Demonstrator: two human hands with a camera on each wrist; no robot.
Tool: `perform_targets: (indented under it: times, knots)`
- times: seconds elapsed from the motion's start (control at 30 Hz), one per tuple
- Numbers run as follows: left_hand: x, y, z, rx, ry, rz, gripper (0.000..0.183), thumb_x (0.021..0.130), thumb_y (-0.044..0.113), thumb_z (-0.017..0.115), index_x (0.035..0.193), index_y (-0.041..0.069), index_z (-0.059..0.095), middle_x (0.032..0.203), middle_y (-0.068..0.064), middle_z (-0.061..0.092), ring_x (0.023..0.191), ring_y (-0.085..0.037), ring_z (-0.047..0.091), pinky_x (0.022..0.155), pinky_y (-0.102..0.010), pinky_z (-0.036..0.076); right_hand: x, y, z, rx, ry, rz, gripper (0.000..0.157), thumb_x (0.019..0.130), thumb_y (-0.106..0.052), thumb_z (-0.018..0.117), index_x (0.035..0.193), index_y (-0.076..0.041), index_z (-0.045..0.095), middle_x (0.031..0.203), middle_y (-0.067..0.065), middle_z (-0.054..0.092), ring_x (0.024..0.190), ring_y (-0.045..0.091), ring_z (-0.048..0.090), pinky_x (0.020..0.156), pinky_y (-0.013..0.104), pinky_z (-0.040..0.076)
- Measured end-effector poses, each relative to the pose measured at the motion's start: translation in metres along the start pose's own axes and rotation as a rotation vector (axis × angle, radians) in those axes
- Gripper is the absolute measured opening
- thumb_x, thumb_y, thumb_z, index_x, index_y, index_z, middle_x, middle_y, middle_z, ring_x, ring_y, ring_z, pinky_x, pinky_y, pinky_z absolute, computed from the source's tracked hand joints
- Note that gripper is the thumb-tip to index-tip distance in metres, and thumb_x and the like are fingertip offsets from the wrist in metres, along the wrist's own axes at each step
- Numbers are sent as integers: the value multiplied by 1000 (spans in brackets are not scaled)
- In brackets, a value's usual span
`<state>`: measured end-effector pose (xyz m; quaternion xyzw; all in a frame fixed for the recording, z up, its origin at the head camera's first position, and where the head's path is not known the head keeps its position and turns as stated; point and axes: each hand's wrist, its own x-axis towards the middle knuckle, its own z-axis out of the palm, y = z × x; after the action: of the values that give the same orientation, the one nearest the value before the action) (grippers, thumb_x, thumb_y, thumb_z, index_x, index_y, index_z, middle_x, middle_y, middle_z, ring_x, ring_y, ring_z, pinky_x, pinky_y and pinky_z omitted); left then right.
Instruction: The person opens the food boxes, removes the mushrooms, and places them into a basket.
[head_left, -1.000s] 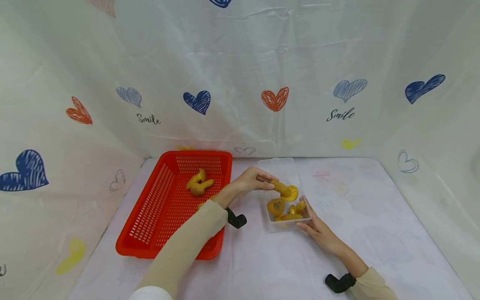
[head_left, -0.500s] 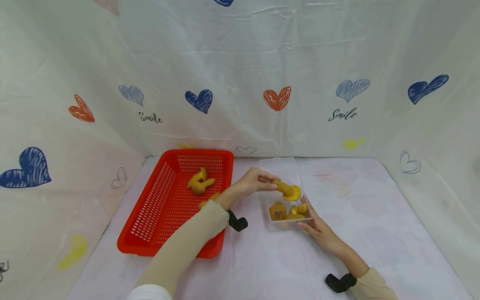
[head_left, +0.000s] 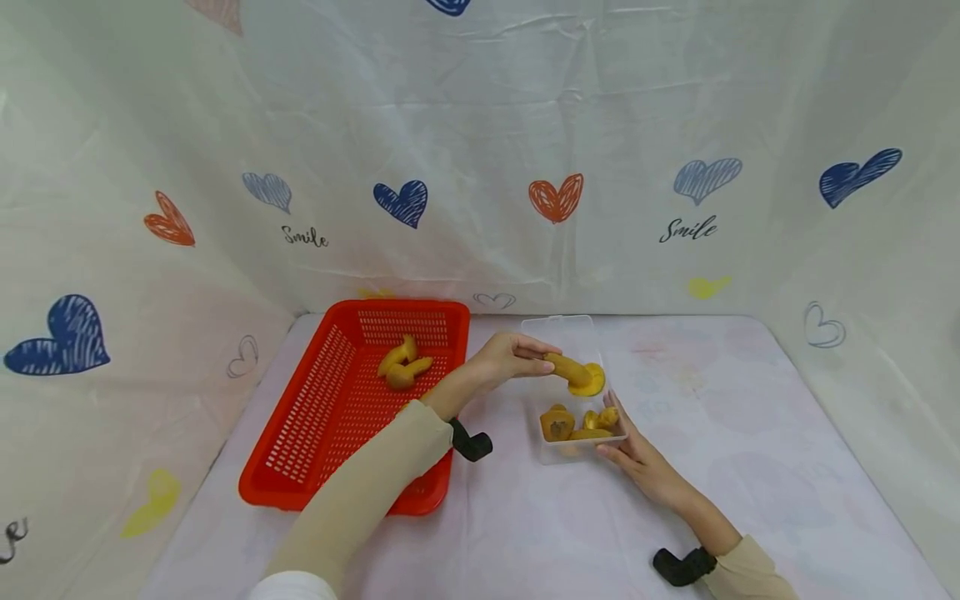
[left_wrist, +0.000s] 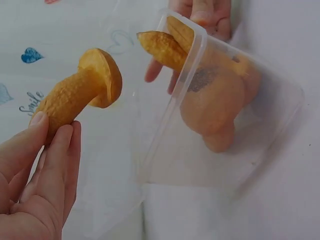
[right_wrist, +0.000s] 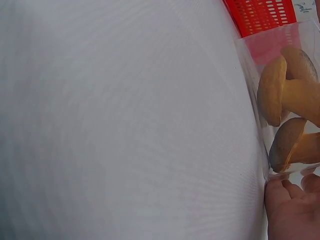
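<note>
Pinching the probably light, firm mushroom (left_wrist: 81, 91) by its stem, the left hand (head_left: 506, 360) grips sensibly. Right hand (head_left: 642, 467): fingers apart, touching the box (left_wrist: 270, 112)

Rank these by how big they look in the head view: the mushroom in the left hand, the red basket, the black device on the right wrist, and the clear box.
1. Red basket
2. Clear box
Held mushroom and black device: smallest, too alike to rank.

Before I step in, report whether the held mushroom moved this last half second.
Yes: the held mushroom has shifted slightly up the head view, toward the table's back edge.
</note>
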<state>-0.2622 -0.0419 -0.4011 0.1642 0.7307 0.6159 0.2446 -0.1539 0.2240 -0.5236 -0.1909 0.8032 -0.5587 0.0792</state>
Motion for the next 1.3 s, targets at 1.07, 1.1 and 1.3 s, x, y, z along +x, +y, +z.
perform_targets:
  times: [1.07, 1.1, 1.3]
  knots:
    - [-89, 1, -137, -39, 275, -42, 42, 96, 12, 67, 137, 4, 60, 128, -15, 65, 118, -31, 62, 92, -30, 54, 0, 1, 2, 19, 4, -13, 82, 103, -8, 55, 160, -9, -4, 160, 32, 0, 113, -3, 50, 90, 13, 47]
    - [-93, -2, -142, -37, 270, -34, 42, 97, 12, 66, 137, 2, 59, 129, -16, 64, 120, -33, 61, 92, -30, 54, 0, 1, 2, 20, 3, -15, 82, 103, -8, 55, 160, -9, -4, 160, 33, -1, 114, -4, 50, 90, 13, 47]
    - [-109, -27, -170, -1, 222, -39, 44, 99, 8, 63, 139, -6, 53, 130, -17, 63, 123, -38, 57, 96, -34, 52, 2, 0, 1, 16, -5, -11, 83, 103, -10, 55, 160, -11, -5, 160, 32, -2, 129, 26, 47, 92, 12, 44]
